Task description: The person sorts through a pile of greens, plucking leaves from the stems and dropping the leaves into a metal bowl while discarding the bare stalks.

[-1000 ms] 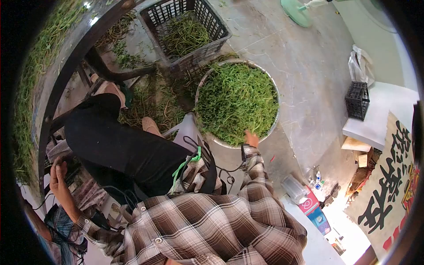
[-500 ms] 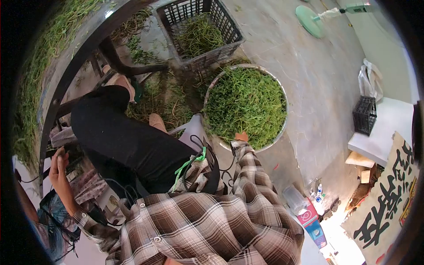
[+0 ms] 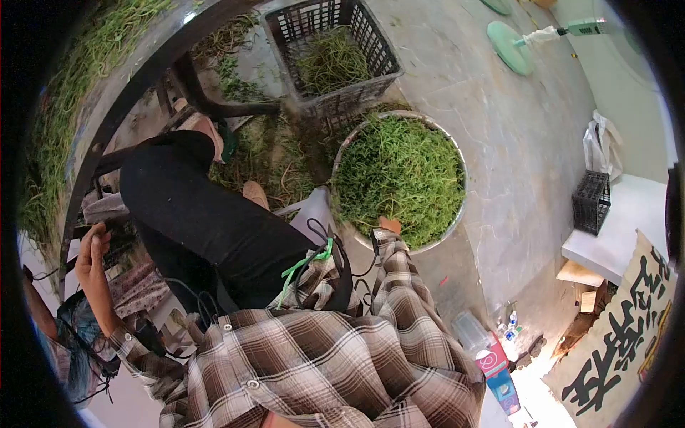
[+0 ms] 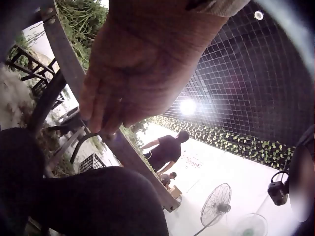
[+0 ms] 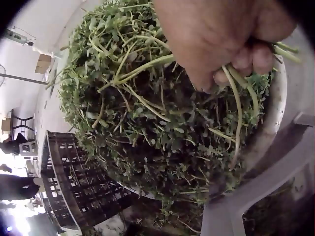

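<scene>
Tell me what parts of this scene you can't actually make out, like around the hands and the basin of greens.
- Right hand in the head view: mostly covered by the plaid sleeve; its grip shows only in the right wrist view, where it holds green stems.
- Basin bottom: buried under the greens in both views.
- Left hand fingertips: blurred, so what they touch at the metal rail is unclear.
- Crate far side: cut off by the head view's top edge.

We only get the tip of the right hand (image 3: 389, 225) in the head view, the plaid sleeve (image 3: 397, 274) covering the rest, and in the right wrist view its fingers (image 5: 248, 59) sink among the greens (image 5: 147, 113), edge cutting the wrist. The left hand (image 4: 133, 64) looms blurred, fingertips hidden behind the table rim (image 4: 123, 147). The basin (image 3: 457, 221) rim vanishes behind that sleeve.
</scene>
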The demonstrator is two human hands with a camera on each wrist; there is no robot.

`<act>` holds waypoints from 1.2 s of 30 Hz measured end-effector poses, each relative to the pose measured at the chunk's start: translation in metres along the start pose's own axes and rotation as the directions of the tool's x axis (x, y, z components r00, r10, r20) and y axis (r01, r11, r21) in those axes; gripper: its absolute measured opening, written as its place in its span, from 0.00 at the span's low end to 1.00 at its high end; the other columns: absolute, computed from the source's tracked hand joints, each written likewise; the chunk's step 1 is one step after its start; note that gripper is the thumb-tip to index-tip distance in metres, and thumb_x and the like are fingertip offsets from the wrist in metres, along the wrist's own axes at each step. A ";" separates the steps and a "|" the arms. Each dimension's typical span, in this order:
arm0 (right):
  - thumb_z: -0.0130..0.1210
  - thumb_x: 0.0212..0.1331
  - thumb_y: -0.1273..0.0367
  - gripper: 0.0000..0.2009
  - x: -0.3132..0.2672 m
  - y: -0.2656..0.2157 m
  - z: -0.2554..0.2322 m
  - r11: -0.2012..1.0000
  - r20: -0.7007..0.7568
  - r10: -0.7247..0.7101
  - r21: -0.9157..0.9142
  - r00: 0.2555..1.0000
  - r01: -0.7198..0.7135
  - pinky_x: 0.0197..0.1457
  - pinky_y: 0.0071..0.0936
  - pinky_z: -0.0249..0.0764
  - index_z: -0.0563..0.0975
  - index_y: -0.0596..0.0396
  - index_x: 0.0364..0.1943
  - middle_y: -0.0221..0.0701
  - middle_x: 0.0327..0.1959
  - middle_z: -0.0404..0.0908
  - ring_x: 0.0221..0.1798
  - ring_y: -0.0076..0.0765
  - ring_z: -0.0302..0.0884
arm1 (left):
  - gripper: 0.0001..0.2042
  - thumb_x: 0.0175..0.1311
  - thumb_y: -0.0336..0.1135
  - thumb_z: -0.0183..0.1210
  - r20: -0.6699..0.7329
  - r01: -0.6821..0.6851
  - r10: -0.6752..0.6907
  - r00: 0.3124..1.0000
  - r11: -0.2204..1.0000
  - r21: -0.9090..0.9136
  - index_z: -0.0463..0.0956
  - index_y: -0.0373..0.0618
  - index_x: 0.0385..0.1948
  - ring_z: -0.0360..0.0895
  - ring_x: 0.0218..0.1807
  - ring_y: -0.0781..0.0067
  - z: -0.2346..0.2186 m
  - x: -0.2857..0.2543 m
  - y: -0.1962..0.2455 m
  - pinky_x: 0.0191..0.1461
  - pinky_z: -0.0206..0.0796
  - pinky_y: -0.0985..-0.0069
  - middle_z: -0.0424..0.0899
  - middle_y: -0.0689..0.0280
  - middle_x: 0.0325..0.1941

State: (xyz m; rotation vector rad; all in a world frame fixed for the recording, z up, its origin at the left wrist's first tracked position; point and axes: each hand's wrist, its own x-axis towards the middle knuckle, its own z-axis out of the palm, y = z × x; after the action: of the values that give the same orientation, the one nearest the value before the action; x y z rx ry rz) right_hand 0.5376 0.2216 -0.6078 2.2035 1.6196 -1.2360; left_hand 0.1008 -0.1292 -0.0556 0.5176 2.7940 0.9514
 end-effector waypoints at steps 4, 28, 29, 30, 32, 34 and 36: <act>0.56 0.40 0.52 0.23 -0.063 -0.034 -0.052 0.999 0.080 -0.045 0.030 0.996 0.043 0.26 0.37 0.66 0.72 0.64 0.15 0.34 0.13 0.73 0.16 0.33 0.67 | 0.15 0.67 0.40 0.48 0.001 -0.013 0.013 1.000 0.999 -0.030 0.75 0.40 0.47 0.75 0.47 0.74 0.003 0.002 -0.007 0.53 0.65 0.76 0.79 0.63 0.45; 0.50 0.60 0.60 0.11 -0.136 -0.270 -0.182 0.801 0.384 -0.398 0.589 0.833 0.112 0.11 0.21 0.53 0.73 0.52 0.31 0.23 0.15 0.65 0.10 0.21 0.55 | 0.15 0.65 0.40 0.50 -0.087 0.062 -0.089 0.992 0.960 -0.274 0.76 0.39 0.44 0.77 0.42 0.74 0.007 -0.005 -0.039 0.49 0.68 0.75 0.80 0.65 0.41; 0.50 0.59 0.60 0.10 -0.135 -0.294 -0.183 0.754 0.359 -0.468 0.639 0.807 0.153 0.11 0.21 0.52 0.72 0.52 0.30 0.23 0.15 0.65 0.10 0.22 0.54 | 0.15 0.65 0.40 0.50 -0.106 0.065 -0.098 0.990 0.958 -0.279 0.76 0.39 0.44 0.77 0.42 0.74 0.006 -0.007 -0.038 0.49 0.68 0.75 0.80 0.65 0.41; 0.50 0.60 0.60 0.11 -0.133 -0.320 -0.183 0.747 0.270 -0.504 0.613 0.820 0.258 0.11 0.21 0.53 0.72 0.53 0.31 0.24 0.16 0.66 0.10 0.22 0.57 | 0.13 0.65 0.38 0.50 -0.128 0.060 -0.103 0.986 0.951 -0.302 0.76 0.38 0.42 0.75 0.41 0.76 0.006 -0.009 -0.037 0.47 0.66 0.78 0.79 0.65 0.40; 0.50 0.59 0.59 0.13 -0.118 -0.372 -0.188 0.720 0.184 -0.605 0.542 0.775 0.434 0.14 0.22 0.59 0.72 0.55 0.30 0.26 0.18 0.70 0.14 0.23 0.64 | 0.12 0.65 0.36 0.50 -0.155 0.050 -0.105 0.982 0.943 -0.328 0.75 0.35 0.39 0.74 0.38 0.78 0.005 -0.012 -0.033 0.44 0.64 0.80 0.78 0.66 0.38; 0.51 0.58 0.58 0.15 -0.122 -0.427 -0.196 0.665 0.144 -0.661 0.567 0.736 0.486 0.20 0.25 0.66 0.73 0.57 0.29 0.29 0.20 0.74 0.22 0.25 0.73 | 0.12 0.64 0.35 0.50 -0.151 0.086 -0.138 0.979 0.947 -0.310 0.75 0.35 0.38 0.74 0.38 0.77 0.003 -0.013 -0.028 0.44 0.65 0.80 0.78 0.65 0.37; 0.52 0.56 0.58 0.16 -0.103 -0.469 -0.195 0.645 -0.031 -0.743 0.236 0.669 0.727 0.27 0.27 0.70 0.75 0.60 0.31 0.31 0.22 0.76 0.30 0.26 0.76 | 0.11 0.64 0.34 0.50 -0.129 0.146 -0.201 0.971 0.927 -0.346 0.75 0.34 0.37 0.74 0.37 0.77 -0.002 -0.019 -0.015 0.43 0.65 0.80 0.78 0.64 0.37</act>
State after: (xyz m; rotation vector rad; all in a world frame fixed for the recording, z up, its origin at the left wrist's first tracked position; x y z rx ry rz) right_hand 0.2349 0.4451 -0.2517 1.5521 2.5954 -1.7230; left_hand 0.1142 -0.1487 -0.0628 0.1464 2.6666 1.4440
